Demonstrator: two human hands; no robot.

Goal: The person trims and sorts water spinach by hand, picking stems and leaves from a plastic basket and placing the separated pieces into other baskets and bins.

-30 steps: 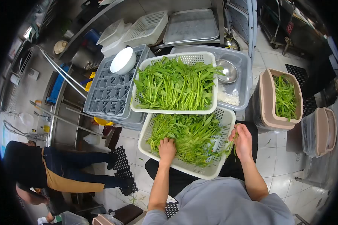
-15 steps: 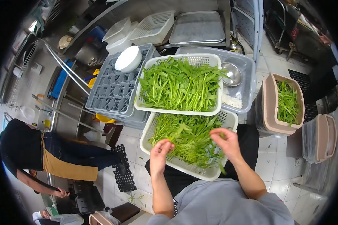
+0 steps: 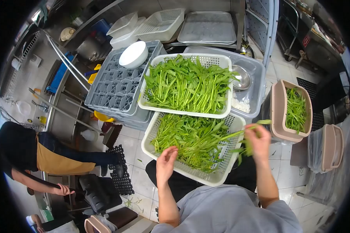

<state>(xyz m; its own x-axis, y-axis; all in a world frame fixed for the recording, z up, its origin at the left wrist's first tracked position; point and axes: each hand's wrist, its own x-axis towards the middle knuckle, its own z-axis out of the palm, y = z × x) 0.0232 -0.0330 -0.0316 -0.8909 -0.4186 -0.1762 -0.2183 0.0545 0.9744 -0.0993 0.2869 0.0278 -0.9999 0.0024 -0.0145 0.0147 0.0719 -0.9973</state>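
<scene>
Long green stems with leaves are in my right hand [image 3: 257,140], whose fingers are closed on them above the right edge of the lower white basket [image 3: 214,179]. My left hand [image 3: 167,163] is raised at that basket's front left edge, its fingers curled towards the thumb; whether anything small is between them cannot be made out. Loose leafy greens [image 3: 190,141] fill much of the lower basket, which rests on my lap. Behind it, partly over its rim, stands the upper white basket [image 3: 144,101] with greens [image 3: 188,85] laid in a thick layer.
Grey racks [image 3: 114,85] carry a white bowl [image 3: 133,54] at the left. A grey tub [image 3: 256,77] holds a metal bowl [image 3: 242,78]. On the right stands a beige bin [image 3: 277,116] with greens inside. Another person [image 3: 19,149] is at the far left.
My right hand has moved right and now holds stems out over the basket's edge. My left hand first rose out of the greens and has since stayed near the front left rim.
</scene>
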